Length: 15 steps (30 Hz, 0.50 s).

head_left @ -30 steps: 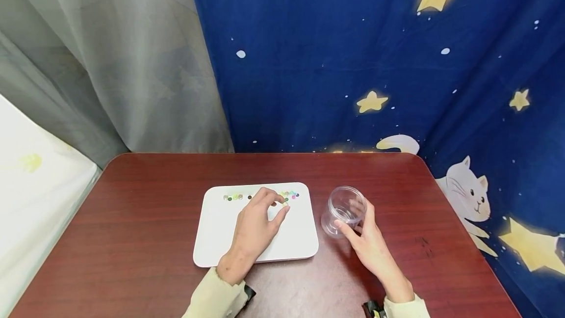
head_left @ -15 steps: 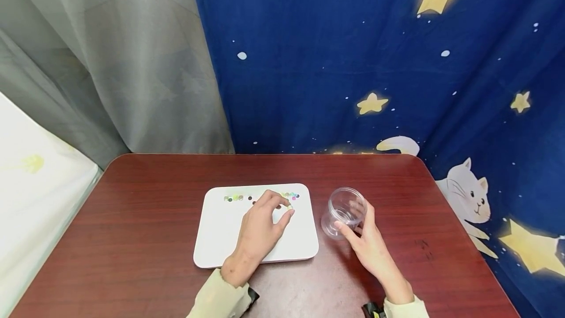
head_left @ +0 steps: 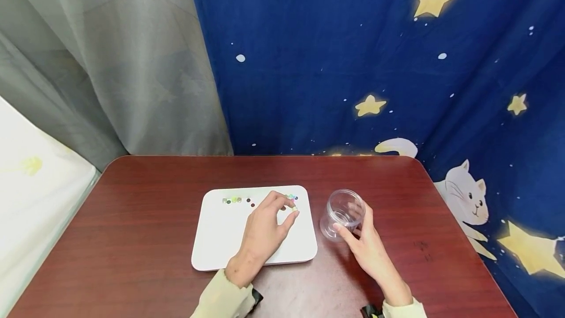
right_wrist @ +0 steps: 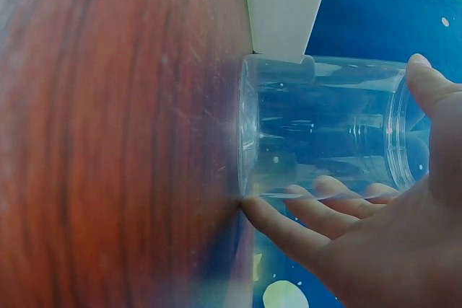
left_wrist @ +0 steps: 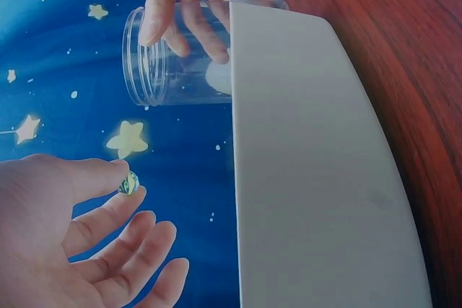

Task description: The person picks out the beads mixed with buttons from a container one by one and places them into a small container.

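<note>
My left hand is over the white tray, pinching a small green and yellow bead between thumb and index finger. The bead shows well above the tray's edge in the left wrist view. To the tray's right, a clear plastic jar without a lid stands upright on the table. My right hand holds that jar around its side, thumb near the rim and fingers behind. Inside, the jar looks bare in the right wrist view.
Along the tray's far side lies a row of green and brown beads, with two dark beads beside it. More coloured beads lie farther right, partly behind my left fingers. A blue starry curtain hangs beyond the reddish-brown table.
My left hand has moved slightly right, towards the jar, with the bead between its fingertips. My right hand and the jar stay in place.
</note>
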Each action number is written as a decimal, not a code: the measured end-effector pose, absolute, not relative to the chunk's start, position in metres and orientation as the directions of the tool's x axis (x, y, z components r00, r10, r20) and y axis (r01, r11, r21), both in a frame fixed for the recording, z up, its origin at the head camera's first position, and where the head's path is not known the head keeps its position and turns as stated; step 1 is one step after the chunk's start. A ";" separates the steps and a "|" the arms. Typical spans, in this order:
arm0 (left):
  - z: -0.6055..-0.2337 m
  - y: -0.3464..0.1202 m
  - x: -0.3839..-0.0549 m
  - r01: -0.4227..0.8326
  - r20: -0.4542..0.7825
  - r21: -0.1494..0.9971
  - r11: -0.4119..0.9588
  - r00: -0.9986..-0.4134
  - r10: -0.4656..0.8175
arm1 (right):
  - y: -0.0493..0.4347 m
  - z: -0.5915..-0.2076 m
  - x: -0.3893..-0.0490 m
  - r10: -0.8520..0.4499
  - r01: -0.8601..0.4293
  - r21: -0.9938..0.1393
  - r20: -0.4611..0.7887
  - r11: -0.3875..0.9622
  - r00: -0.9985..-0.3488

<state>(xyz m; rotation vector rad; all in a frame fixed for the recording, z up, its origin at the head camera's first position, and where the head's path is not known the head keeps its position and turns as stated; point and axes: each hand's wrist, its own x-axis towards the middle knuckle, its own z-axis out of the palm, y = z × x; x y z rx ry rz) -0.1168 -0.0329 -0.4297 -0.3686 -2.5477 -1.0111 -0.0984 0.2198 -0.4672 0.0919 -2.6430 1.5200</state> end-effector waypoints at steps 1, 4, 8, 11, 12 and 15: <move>-0.430 -0.032 -0.116 0.371 0.430 0.603 0.706 -0.897 0.104 | 0.220 -0.468 -0.098 -0.008 -0.098 -0.859 0.108 0.503 -0.994; -0.430 -0.031 -0.114 0.378 0.431 0.605 0.700 -0.895 0.111 | 0.220 -0.469 -0.097 -0.009 -0.098 -0.859 0.108 0.502 -0.994; -0.430 -0.029 -0.115 0.389 0.437 0.609 0.691 -0.892 0.118 | 0.220 -0.469 -0.097 -0.007 -0.108 -0.858 0.121 0.503 -0.993; -0.430 -0.028 -0.116 0.392 0.441 0.609 0.689 -0.890 0.117 | 0.221 -0.470 -0.098 -0.011 -0.116 -0.855 0.128 0.505 -0.992; -0.430 -0.028 -0.116 0.393 0.442 0.609 0.689 -0.889 0.117 | 0.221 -0.470 -0.098 -0.012 -0.117 -0.855 0.129 0.505 -0.992; -0.430 -0.026 -0.116 0.399 0.446 0.611 0.684 -0.887 0.120 | 0.221 -0.470 -0.099 -0.015 -0.123 -0.852 0.134 0.508 -0.991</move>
